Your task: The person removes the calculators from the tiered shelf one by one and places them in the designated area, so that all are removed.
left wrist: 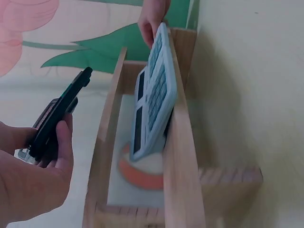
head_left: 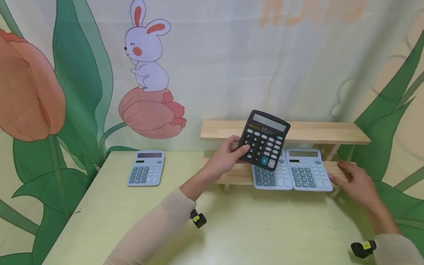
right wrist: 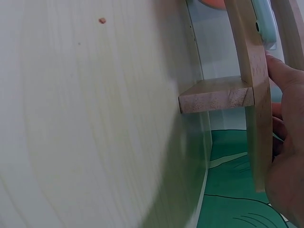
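My left hand (head_left: 226, 156) grips a black calculator (head_left: 264, 140) by its lower left corner, thumb on the front near the keys. It is raised in front of the wooden shelf, tilted, with its display up. Behind it, partly covered, a light blue calculator (head_left: 279, 182) leans on the lower shelf board (head_left: 236, 175). A second light blue calculator (head_left: 308, 170) stands beside it on the right. At the board's right end is my right hand (head_left: 359, 184), its thumb by that calculator's right edge. In the right wrist view the thumb (right wrist: 282, 71) is just below the calculator's edge, and the other fingers are partly hidden behind the board.
Another light blue calculator (head_left: 145, 168) lies at the table's back left. The upper shelf board (head_left: 324, 132) runs above and behind the lower one. A printed curtain (head_left: 232, 73) hangs behind the pale table (head_left: 251, 228). A tiny reddish bit (right wrist: 102, 20) lies on the tabletop.
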A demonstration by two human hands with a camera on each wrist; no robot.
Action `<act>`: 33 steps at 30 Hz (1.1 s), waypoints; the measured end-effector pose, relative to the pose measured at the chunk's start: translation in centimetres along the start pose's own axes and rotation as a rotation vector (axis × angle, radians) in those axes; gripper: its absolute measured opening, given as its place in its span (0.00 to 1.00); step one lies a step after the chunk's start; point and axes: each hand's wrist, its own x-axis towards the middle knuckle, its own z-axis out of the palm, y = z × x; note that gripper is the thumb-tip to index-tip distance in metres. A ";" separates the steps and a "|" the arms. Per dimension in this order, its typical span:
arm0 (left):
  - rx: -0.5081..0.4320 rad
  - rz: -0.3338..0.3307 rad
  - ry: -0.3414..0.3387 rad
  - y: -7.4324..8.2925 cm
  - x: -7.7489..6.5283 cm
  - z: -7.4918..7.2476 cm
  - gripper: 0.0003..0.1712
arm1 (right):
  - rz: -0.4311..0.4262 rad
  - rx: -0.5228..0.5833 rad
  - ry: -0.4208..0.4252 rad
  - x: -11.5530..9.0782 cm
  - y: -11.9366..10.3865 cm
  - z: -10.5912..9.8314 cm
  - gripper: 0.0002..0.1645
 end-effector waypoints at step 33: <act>0.174 -0.193 0.441 -1.3 -11.7 -16.3 0.31 | -0.001 -0.008 0.015 0.2 0.2 0.0 0.47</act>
